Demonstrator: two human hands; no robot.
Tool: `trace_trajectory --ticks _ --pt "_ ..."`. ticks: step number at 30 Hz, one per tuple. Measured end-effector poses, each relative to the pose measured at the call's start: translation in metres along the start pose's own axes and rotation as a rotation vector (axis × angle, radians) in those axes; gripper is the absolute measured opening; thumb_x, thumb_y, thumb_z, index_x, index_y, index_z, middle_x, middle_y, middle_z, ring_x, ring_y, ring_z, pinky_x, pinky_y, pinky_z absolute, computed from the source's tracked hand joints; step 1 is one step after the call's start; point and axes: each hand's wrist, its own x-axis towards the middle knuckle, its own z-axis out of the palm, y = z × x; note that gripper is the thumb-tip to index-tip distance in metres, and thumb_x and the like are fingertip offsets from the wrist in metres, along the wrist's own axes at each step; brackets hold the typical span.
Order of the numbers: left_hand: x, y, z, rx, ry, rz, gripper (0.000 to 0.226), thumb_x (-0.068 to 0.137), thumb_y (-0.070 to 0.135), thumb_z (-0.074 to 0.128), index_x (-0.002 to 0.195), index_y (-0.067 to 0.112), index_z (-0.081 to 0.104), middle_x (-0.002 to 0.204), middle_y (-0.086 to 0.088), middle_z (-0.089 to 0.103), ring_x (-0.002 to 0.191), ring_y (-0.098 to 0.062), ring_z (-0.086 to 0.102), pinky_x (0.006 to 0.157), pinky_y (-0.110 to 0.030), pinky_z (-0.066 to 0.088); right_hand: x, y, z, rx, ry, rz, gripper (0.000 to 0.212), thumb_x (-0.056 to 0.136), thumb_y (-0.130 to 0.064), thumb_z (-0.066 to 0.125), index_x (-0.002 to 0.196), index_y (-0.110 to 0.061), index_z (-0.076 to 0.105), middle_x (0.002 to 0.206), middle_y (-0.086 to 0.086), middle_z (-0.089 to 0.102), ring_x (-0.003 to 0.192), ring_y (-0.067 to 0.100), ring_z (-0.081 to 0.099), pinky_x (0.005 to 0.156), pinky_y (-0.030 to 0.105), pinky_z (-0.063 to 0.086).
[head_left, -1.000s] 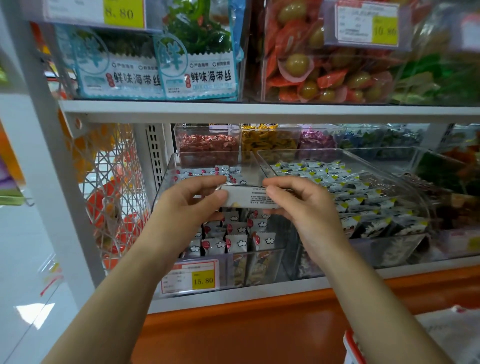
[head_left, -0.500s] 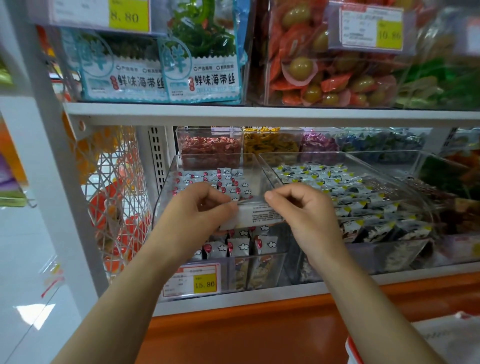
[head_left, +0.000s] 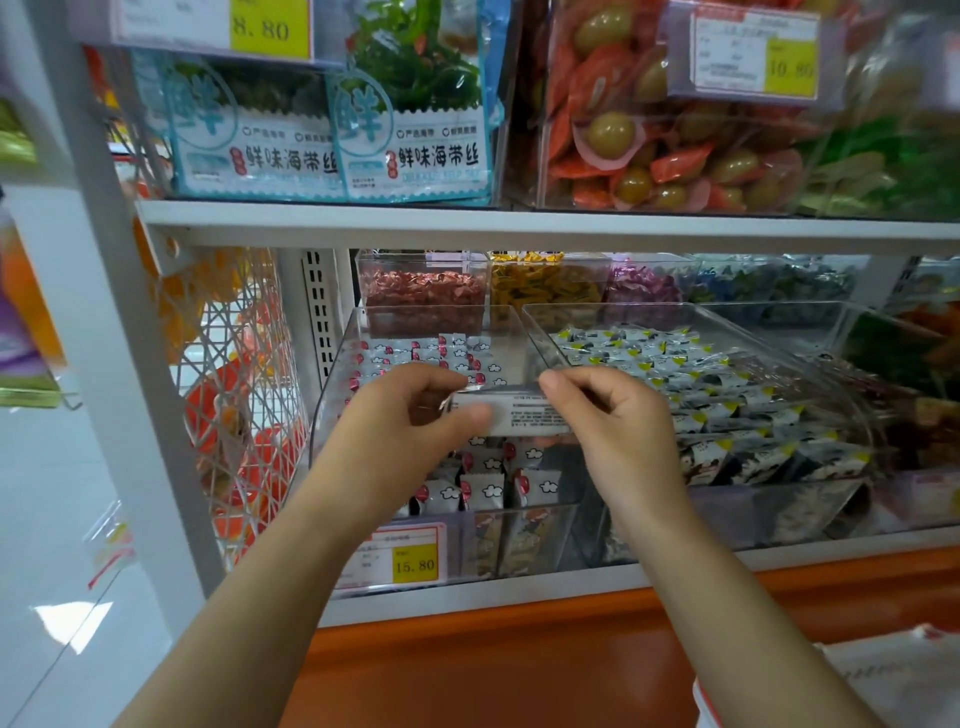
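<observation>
- Both hands pinch one packet (head_left: 524, 415) by its ends, left hand (head_left: 400, 421) and right hand (head_left: 618, 421).
- Fingers have curled tighter over the last second.
- Packet sits just above the clear bin (head_left: 330, 410) of matching packets, probably being checked, not yet dropped in.

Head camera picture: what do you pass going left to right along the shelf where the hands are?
White mesh rack → left hand → white packet, pinched at each end by the two hands → right hand → yellow-cornered packets in their clear bin.
</observation>
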Motion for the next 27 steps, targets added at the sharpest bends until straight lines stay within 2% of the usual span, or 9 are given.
trace_trajectory --ticks 3,6,9,11,13,17,19,21,27 --pt "0.004 -0.003 0.001 -0.020 0.062 -0.005 0.030 0.087 0.019 0.062 0.117 0.019 0.061 0.097 0.003 0.068 0.089 -0.014 0.067 0.084 -0.037 0.055 0.000 0.001 -0.001 0.196 -0.158 0.076 0.021 0.080 -0.036 0.066 0.101 -0.034 0.066 0.100 -0.006 0.071 0.091 0.007 0.067 0.078 0.026 0.056" --pt "0.009 -0.004 0.004 -0.204 0.097 -0.026 0.030 0.091 0.012 0.057 0.121 0.008 0.060 0.096 0.000 0.070 0.084 -0.010 0.069 0.075 -0.025 0.057 0.003 0.001 -0.001 0.076 -0.265 0.001 0.043 0.082 -0.023 0.069 0.116 -0.044 0.052 0.121 -0.008 0.063 0.106 0.006 0.062 0.087 0.023 0.052" --pt "0.014 -0.004 0.008 -0.219 0.110 -0.013 0.037 0.092 0.021 0.055 0.128 0.011 0.054 0.109 0.001 0.066 0.093 -0.008 0.065 0.069 -0.019 0.055 0.012 -0.001 -0.004 0.090 -0.069 0.003 0.035 0.085 -0.016 0.065 0.116 -0.029 0.057 0.110 0.003 0.066 0.081 0.007 0.069 0.067 0.019 0.056" --pt "0.021 -0.010 0.008 -0.031 0.158 0.002 0.043 0.093 0.027 0.053 0.134 0.016 0.048 0.125 0.002 0.059 0.109 -0.013 0.058 0.077 -0.016 0.047 0.019 0.001 -0.010 0.100 0.084 0.036 0.027 0.086 -0.018 0.065 0.112 -0.020 0.060 0.103 0.006 0.067 0.069 0.007 0.069 0.059 0.017 0.054" --pt "0.028 -0.018 0.008 0.183 0.150 0.019 0.046 0.095 0.028 0.050 0.139 0.018 0.042 0.139 0.000 0.048 0.123 -0.017 0.048 0.092 -0.021 0.038 0.025 0.005 -0.013 0.073 0.153 0.059 0.025 0.086 -0.021 0.065 0.111 -0.017 0.060 0.106 0.010 0.065 0.066 0.006 0.069 0.062 0.018 0.054" --pt "0.045 -0.032 0.019 0.614 -0.128 0.068 0.052 0.097 0.031 0.041 0.146 0.017 0.027 0.154 -0.002 0.024 0.141 -0.019 0.019 0.114 -0.039 0.017 0.031 0.011 -0.008 0.000 0.191 0.071 0.022 0.084 -0.024 0.068 0.104 -0.022 0.057 0.111 0.001 0.059 0.086 0.015 0.068 0.083 0.042 0.055" --pt "0.056 -0.038 0.026 0.794 -0.248 0.062 0.055 0.099 0.040 0.028 0.149 0.020 0.015 0.158 0.003 0.007 0.145 -0.014 -0.001 0.115 -0.049 0.002 0.032 0.012 -0.006 0.031 0.201 0.072 0.020 0.083 -0.023 0.069 0.094 -0.029 0.053 0.100 -0.006 0.059 0.079 0.012 0.069 0.079 0.044 0.056" --pt "0.066 -0.043 0.031 0.897 -0.320 0.044 0.057 0.099 0.045 0.018 0.150 0.021 0.007 0.158 0.004 -0.001 0.144 -0.013 -0.008 0.112 -0.053 -0.003 0.033 0.014 -0.005 0.032 0.210 0.062 0.021 0.083 -0.022 0.070 0.091 -0.029 0.052 0.091 -0.002 0.062 0.071 0.008 0.068 0.075 0.045 0.057" --pt "0.065 -0.045 0.032 0.998 -0.374 0.063 0.056 0.099 0.045 0.012 0.148 0.020 0.019 0.157 0.002 0.012 0.145 -0.015 -0.001 0.111 -0.055 -0.002 0.040 0.015 0.000 -0.083 0.184 0.012 0.024 0.083 -0.023 0.070 0.097 -0.013 0.053 0.092 0.012 0.063 0.081 0.030 0.065 0.076 0.048 0.053"
